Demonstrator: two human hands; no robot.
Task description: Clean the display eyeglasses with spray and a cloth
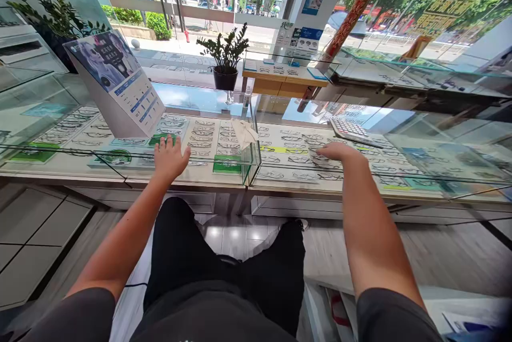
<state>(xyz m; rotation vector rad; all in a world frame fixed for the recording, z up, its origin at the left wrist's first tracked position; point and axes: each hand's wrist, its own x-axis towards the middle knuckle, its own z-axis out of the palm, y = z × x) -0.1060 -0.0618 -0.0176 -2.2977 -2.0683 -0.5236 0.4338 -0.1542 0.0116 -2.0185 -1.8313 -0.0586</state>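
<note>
Head view, looking forward and down. A seated person in black trousers (pixel 180 256) and dark short sleeves is extending both bare arms over two adjoining display cases of clear glass with pale front ledges (pixel 208 187). The left hand (pixel 170 159) is lying palm down over the left case, its fingers spreading and grasping nothing. Just beyond it, to the left, a tent-shaped white and blue desk calendar (pixel 116 83) is standing on the glass. The right hand (pixel 340 151) is reaching over the right case with its fingers pointing leftward; whether they are grasping something small cannot be told, as the fingertips are blending with the display beneath. Near that hand, on its far side, a pale flat calculator with many keys (pixel 354 131) is lying aslant. Between the hands, a crumpled whitish cloth (pixel 245 134) is resting near the junction of the cases. Inside, thin-rimmed eyeglass frames (pixel 202 136) are lying in rows, with a green rectangular card (pixel 226 164) near the front. Farther off, a leafy plant in a black pot (pixel 225 78) is standing before the window.
</note>
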